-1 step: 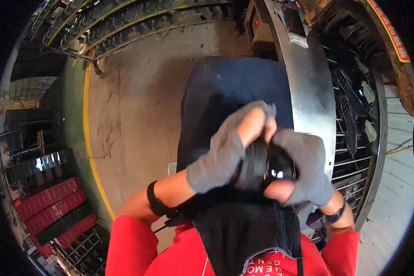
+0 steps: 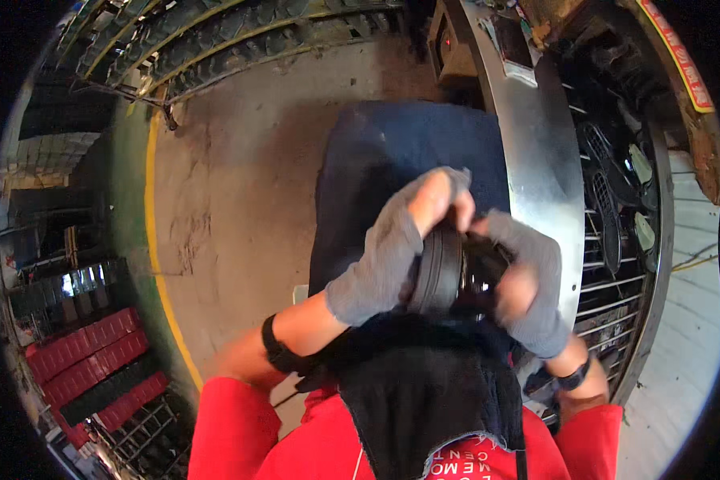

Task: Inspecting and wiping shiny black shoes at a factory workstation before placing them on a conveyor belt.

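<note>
A glossy black shoe (image 2: 440, 276) is held above my lap, its ridged sole edge turned to the left. My left hand (image 2: 400, 248), in a grey fingerless glove, is closed around the shoe's left side and far end. On the other side, my right hand (image 2: 532, 280), gloved the same way, is curled against the shiny upper, its bare thumb and fingertips on or close to it. Motion blurs the right thumb. Both hands hide much of the shoe. Below it hangs a black cloth (image 2: 424, 392) over my red shirt.
A dark blue cloth (image 2: 416, 144) covers my lap. Along its right runs a metal bench (image 2: 540, 152), beside a rack holding black shoe soles (image 2: 604, 208). Shelves of shoes (image 2: 240, 48) stand far left; red slatted pieces (image 2: 92, 360) lie near left. A yellow floor line (image 2: 150, 200) crosses the left.
My right thumb has moved up and away across the upper, and the right fingers have shifted slightly. The shoe has turned a little, showing more of its sole edge. My left hand stays closed.
</note>
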Action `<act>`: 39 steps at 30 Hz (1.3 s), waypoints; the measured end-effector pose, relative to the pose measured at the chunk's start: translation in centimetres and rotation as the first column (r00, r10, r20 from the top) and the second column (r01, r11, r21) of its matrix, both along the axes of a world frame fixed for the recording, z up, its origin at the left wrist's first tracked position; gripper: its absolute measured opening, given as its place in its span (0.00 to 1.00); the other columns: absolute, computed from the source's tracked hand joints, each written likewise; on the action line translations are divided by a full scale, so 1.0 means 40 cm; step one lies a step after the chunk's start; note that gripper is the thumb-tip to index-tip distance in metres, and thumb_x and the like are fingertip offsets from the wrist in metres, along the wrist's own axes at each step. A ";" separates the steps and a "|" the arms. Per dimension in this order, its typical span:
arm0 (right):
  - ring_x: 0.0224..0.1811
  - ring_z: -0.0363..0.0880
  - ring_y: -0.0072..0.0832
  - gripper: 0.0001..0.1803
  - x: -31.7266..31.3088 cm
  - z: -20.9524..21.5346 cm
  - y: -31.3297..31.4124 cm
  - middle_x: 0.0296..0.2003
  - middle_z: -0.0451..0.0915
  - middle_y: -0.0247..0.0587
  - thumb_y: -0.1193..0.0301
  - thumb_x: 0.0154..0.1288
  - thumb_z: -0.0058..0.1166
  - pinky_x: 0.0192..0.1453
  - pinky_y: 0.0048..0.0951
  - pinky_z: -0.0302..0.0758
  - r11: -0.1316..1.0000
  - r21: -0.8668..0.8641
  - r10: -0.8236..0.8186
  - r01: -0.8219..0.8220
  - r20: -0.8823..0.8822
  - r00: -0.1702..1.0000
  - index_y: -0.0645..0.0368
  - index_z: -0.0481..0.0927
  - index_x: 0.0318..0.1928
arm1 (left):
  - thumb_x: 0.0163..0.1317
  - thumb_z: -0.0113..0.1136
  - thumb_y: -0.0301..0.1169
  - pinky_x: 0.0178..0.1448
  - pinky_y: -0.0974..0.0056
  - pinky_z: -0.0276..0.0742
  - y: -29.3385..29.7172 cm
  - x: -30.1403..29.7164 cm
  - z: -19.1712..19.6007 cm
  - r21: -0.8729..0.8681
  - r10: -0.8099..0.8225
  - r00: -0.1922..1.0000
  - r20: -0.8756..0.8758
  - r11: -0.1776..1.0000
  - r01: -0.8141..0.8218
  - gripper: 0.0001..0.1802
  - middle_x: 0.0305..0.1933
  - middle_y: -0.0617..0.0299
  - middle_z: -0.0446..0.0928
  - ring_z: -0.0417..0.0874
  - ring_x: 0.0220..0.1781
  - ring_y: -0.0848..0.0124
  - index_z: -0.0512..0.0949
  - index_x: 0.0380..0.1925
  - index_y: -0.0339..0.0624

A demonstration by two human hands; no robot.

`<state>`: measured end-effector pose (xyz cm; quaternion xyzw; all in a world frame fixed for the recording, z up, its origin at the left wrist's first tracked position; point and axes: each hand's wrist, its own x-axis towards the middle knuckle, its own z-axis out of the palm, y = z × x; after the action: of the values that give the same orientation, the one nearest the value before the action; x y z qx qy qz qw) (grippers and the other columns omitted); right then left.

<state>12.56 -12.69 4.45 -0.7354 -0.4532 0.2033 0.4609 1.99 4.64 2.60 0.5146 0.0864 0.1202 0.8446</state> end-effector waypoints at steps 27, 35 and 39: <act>0.37 0.79 0.24 0.20 0.080 -0.073 -0.044 0.34 0.81 0.35 0.53 0.79 0.56 0.49 0.29 0.76 0.958 -0.254 -0.054 -0.135 -0.619 0.784 0.61 0.81 0.47 | 0.62 0.42 0.82 0.52 0.58 0.89 0.077 0.006 -0.208 -0.445 0.057 0.970 -0.235 0.881 -0.159 0.56 0.47 0.54 0.86 0.89 0.45 0.63 0.80 0.56 0.35; 0.50 0.74 0.22 0.38 0.014 -0.063 -0.013 0.48 0.77 0.33 0.61 0.69 0.69 0.57 0.29 0.74 0.994 -0.112 -0.056 -0.019 -0.631 0.773 0.58 0.71 0.74 | 0.71 0.38 0.76 0.53 0.59 0.90 0.031 0.011 -0.028 -0.468 -0.044 0.999 -0.018 0.883 0.030 0.51 0.49 0.54 0.88 0.91 0.47 0.64 0.79 0.61 0.35; 0.74 0.71 0.38 0.56 -0.006 0.011 0.125 0.70 0.72 0.55 0.52 0.63 0.72 0.80 0.38 0.62 0.932 0.330 0.001 0.150 -0.416 0.910 0.63 0.56 0.82 | 0.67 0.37 0.80 0.67 0.54 0.82 0.001 -0.010 -0.003 -0.020 0.139 0.979 -0.151 0.989 -0.144 0.57 0.65 0.57 0.81 0.85 0.61 0.63 0.71 0.72 0.39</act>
<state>12.31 -7.68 4.88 -0.5983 -0.3470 0.2494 0.6778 1.58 4.69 2.48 0.5017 0.1876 0.1398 0.8328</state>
